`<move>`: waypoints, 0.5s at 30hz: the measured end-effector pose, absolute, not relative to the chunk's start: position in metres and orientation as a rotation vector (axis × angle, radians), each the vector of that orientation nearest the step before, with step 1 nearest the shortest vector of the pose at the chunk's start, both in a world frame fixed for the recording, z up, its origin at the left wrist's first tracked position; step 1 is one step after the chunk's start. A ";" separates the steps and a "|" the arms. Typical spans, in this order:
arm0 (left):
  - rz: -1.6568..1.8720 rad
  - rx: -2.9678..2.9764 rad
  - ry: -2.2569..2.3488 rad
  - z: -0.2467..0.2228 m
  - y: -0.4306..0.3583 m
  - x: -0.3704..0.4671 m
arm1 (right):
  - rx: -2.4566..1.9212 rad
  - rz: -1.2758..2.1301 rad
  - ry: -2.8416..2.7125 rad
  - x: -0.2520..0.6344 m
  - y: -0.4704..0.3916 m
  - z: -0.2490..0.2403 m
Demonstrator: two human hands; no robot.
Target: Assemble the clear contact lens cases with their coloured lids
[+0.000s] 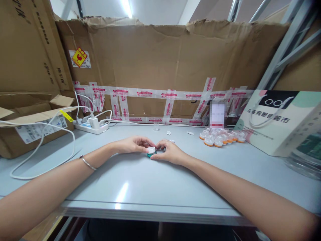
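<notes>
Near the middle of the table, my left hand (136, 145) and my right hand (170, 152) meet around a small round case (151, 151). It has a white top and a green base, and it rests at or just above the tabletop; which of the two I cannot tell. The left fingers close on its far left side. On its right, the right thumb and bent fingers grip it, hiding part of that edge. Just behind my right hand lies a small white piece (172, 141), partly covered by the fingers.
Several clear, orange-based cases (218, 138) cluster at right, before a phone-like screen (217, 115) and a paper bag (269, 124). Small white pieces (169, 133) and a clear cap (156, 127) lie behind my hands. At left are a power strip (91, 125), cables and an open carton (37, 124).
</notes>
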State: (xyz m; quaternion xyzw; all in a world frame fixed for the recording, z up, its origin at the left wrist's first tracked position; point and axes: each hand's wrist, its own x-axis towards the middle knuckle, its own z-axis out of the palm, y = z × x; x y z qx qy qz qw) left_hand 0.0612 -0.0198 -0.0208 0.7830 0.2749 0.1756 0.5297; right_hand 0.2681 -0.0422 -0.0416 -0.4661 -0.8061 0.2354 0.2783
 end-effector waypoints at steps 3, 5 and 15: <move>0.426 1.931 0.691 -0.019 -0.022 0.063 | -1.244 0.635 -2.164 0.268 -0.042 -0.041; 0.430 2.013 0.715 -0.018 -0.024 0.063 | -1.241 0.646 -2.163 0.268 -0.042 -0.041; 0.485 2.399 0.746 -0.014 -0.030 0.066 | -1.224 0.738 -2.148 0.269 -0.040 -0.041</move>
